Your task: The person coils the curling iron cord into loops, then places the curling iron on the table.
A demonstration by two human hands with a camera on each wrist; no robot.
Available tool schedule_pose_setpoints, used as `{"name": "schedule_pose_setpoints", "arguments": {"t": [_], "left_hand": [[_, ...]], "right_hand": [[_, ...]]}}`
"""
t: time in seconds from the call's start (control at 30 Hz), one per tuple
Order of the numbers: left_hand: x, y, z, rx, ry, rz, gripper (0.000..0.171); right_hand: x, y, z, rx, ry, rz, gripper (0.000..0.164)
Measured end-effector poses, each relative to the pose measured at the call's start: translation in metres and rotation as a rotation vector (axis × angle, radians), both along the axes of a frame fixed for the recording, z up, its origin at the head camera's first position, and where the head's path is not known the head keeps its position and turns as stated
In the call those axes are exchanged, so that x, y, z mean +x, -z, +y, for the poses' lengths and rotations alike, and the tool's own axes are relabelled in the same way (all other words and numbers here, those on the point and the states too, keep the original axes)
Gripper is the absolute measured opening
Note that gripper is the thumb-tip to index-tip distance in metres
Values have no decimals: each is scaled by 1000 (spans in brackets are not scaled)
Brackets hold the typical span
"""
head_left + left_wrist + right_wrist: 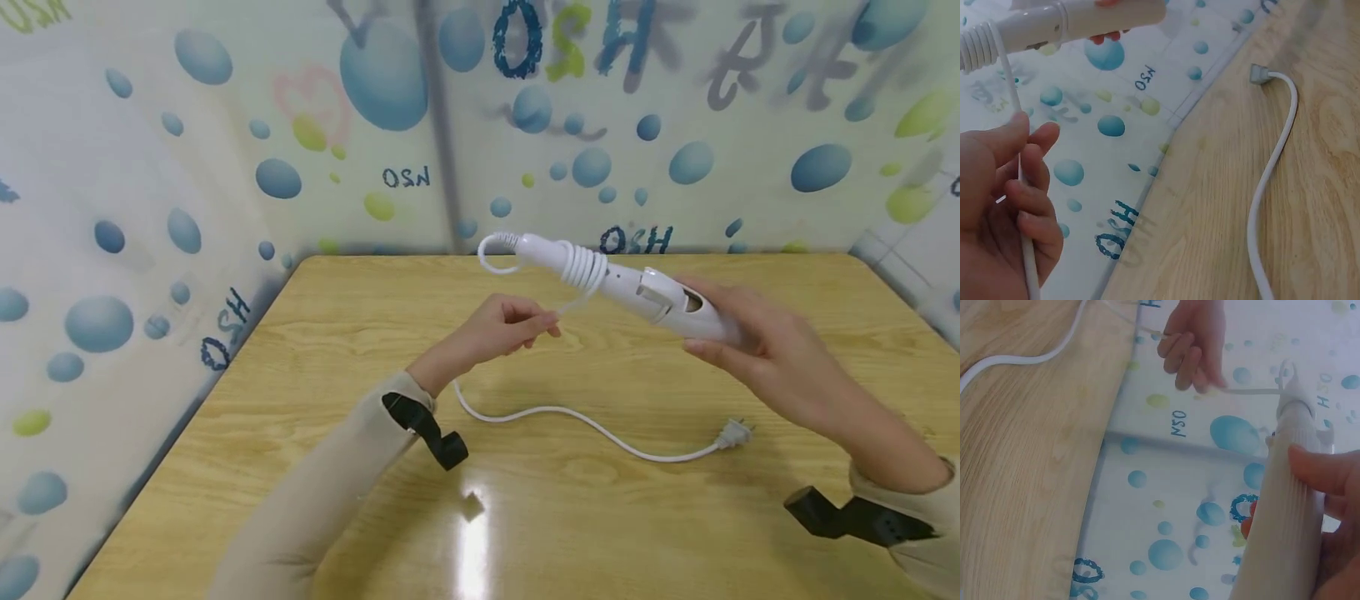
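My right hand (783, 362) grips the thick end of a white curling iron (622, 283), held slantwise above the table. Its body looks ribbed near the thumb in the right wrist view. Several turns of its white power cord (585, 268) are wound around the other end of the body, and a small loop stands out at the tip. Left of the curling iron, my left hand (498, 333) pinches the cord between thumb and fingers. In the left wrist view the cord (1010, 81) runs taut from the coils down through the left hand (1007, 206).
The cord's loose part curves over the wooden table (600, 517) and ends in a two-prong plug (733, 434) on the right. Behind the table and along its left side stand walls (450, 125) with a bubble print.
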State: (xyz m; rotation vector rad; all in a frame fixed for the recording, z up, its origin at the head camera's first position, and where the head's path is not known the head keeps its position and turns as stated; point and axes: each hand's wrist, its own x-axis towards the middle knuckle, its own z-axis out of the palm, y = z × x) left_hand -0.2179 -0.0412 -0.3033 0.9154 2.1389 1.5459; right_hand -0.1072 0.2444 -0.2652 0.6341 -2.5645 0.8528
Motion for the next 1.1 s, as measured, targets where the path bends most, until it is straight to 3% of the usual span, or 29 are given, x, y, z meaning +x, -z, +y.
{"name": "schedule_pose_setpoints", "arguments": {"t": [0.13, 0.2, 0.3, 0.33, 0.43, 0.53, 0.73, 0.97, 1.1], "left_hand": [[-7, -1, -3, -43, 116, 48, 25], [-8, -2, -6, -62, 115, 70, 22], [-13, -4, -7, -104, 63, 127, 15], [-13, -5, -9, -71, 60, 125, 13], [-15, -7, -15, -2, 144, 192, 11], [-17, -7, -21, 35, 197, 190, 12], [-19, -8, -25, -159, 13, 218, 20], [-15, -23, -31, -130, 57, 277, 18], [-8, -32, -31, -151, 1, 310, 15]], "right_hand": [[2, 0, -1, -7, -122, -4, 63], [3, 2, 0, -22, -169, -28, 64], [5, 1, 2, -15, -208, -63, 66], [6, 1, 3, -10, -220, -78, 66], [9, 1, 3, 19, -254, -114, 66], [10, 0, 1, 31, -310, -150, 65], [10, 1, -7, 81, -426, -191, 61], [6, 6, -12, 177, -439, -264, 56], [5, 7, -12, 213, -429, -327, 54]]}}
